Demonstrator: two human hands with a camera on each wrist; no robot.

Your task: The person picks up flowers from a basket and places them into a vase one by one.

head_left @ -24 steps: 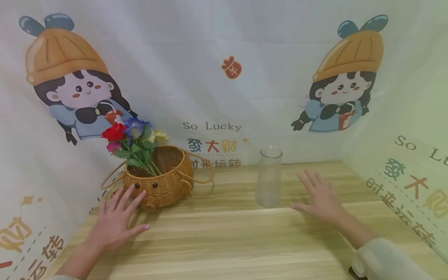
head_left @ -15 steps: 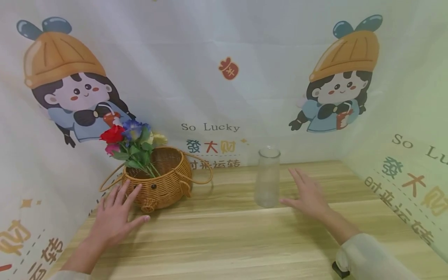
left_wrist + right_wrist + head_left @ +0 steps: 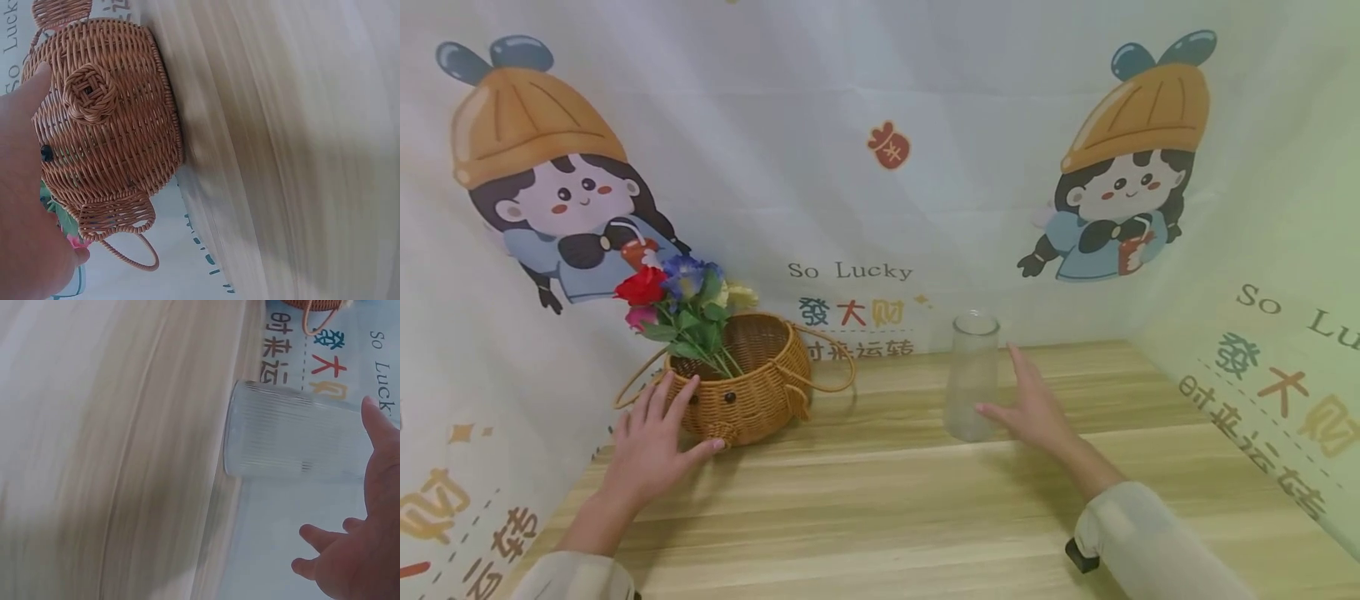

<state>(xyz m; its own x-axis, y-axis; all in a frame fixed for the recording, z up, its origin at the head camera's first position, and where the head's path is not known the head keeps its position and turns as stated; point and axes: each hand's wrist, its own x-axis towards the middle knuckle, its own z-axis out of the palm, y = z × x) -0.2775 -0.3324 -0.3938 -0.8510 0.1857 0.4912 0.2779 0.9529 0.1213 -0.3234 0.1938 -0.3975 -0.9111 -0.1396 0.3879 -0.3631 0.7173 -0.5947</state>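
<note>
A brown wicker basket [image 3: 760,400] with an animal face stands on the left of the table, and artificial flowers [image 3: 688,300] in red, pink, blue and yellow lean out of it. In front of its left side is my left hand [image 3: 647,454], fingers spread; whether it touches the wicker I cannot tell. The left wrist view shows the basket's round snout [image 3: 90,94] near my thumb. Right of centre, a clear ribbed glass vase [image 3: 972,379] stands upright. My right hand [image 3: 1037,412] is beside it, thumb in front and fingers extended on the right; contact is not evident.
The wood-grain table [image 3: 865,508] carries the basket and vase. A white printed cloth [image 3: 985,125] with cartoon figures and lettering hangs behind the table and along both sides. The basket's looped handles [image 3: 838,367] stick out to either side.
My right hand has moved left, close up to the vase. The left hand has shifted slightly forward, toward the basket. Basket, flowers and vase stay in place; the head view has shifted slightly.
</note>
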